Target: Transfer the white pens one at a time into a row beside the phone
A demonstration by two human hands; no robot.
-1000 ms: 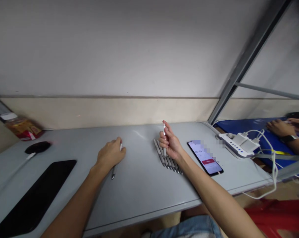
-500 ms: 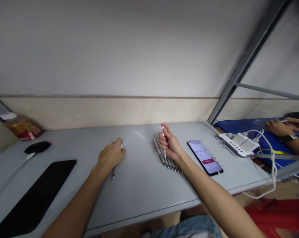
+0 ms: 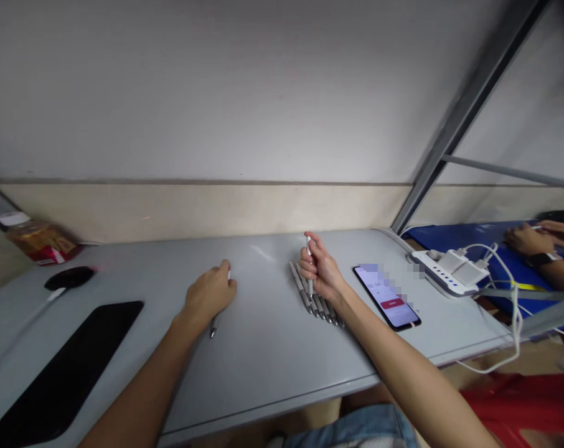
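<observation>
My right hand (image 3: 325,272) is closed around a white and grey click pen (image 3: 310,287), held nearly upright with the thumb at its top end. Below and behind this hand, several similar pens (image 3: 301,289) lie side by side on the grey table (image 3: 267,361), partly covered by the hand and wrist. To the left, my left hand (image 3: 210,291) rests on the tabletop with its fingers curled over another pen (image 3: 215,326). This pen's tip points toward me; most of its barrel is hidden under the palm.
Right of the pens lie a phone (image 3: 387,298) with a lit screen and a white power strip (image 3: 445,274) with cables. At left are a black mat (image 3: 71,367), a black oval device (image 3: 70,278) and a bottle (image 3: 42,239). A co-worker's hands (image 3: 527,239) are beyond the metal frame.
Both my hands and their pens stay practically where they were. The co-worker's nearer hand has shifted slightly to the right.
</observation>
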